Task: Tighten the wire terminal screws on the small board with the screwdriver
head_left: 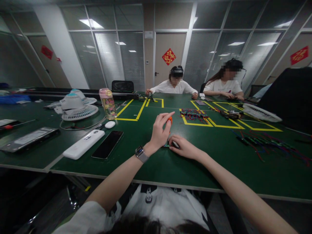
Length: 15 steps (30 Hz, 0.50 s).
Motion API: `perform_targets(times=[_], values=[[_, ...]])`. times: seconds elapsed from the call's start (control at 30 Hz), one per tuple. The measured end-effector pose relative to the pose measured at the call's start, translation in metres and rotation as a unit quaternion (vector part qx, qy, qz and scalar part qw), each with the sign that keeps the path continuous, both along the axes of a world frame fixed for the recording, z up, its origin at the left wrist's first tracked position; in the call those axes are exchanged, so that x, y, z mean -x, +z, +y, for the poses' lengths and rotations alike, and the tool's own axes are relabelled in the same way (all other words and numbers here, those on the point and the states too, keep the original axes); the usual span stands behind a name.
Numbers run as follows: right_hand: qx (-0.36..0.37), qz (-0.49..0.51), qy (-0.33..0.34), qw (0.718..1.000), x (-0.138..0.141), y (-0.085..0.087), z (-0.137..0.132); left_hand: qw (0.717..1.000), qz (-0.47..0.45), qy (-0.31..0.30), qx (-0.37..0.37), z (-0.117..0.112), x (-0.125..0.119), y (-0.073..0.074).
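My left hand point(161, 129), with a watch on its wrist, is closed around an orange-handled tool point(170, 121) held upright, apparently a screwdriver. Most of its handle and shaft is hidden by my fingers. Directly below, a small piece with green on it point(166, 145), perhaps a circuit board, lies on the green table point(146, 169). My right hand point(182, 147) rests low beside it, with bent fingers around a small dark object point(175, 145) with a pale edge. What that object is, I cannot make out.
Left of my hands lie a black phone point(107, 145), a white power bank point(84, 144) and a bottle point(108, 103). White fans point(79, 105) stand further left. Wired circuit boards point(193, 114) and more wired boards point(268, 143) lie right. Two people point(175, 86) sit opposite.
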State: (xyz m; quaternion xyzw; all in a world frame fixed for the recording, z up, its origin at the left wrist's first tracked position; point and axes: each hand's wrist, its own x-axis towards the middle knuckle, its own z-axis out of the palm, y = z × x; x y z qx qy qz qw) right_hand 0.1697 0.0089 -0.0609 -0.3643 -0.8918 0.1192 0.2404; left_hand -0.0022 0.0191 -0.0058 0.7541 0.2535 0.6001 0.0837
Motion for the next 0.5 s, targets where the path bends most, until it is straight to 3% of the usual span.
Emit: perform_targets(times=[0.13,0.33,0.5], values=[[0.001,0.003,0.001,1.000,0.0004,0.0004,-0.0004,1.000,-0.007,-0.011,0.002,0.0006,-0.0012,-0.0001],[-0.004,0.001,-0.001,1.000,0.0003,-0.0010,-0.0002,0.999,-0.010,0.047,-0.007,-0.0014,-0.0025,0.0018],[0.000,0.000,0.004,1.000,-0.0001,-0.0018,0.0011,0.999,0.004,-0.019,0.025,0.0008,-0.0025,-0.0001]])
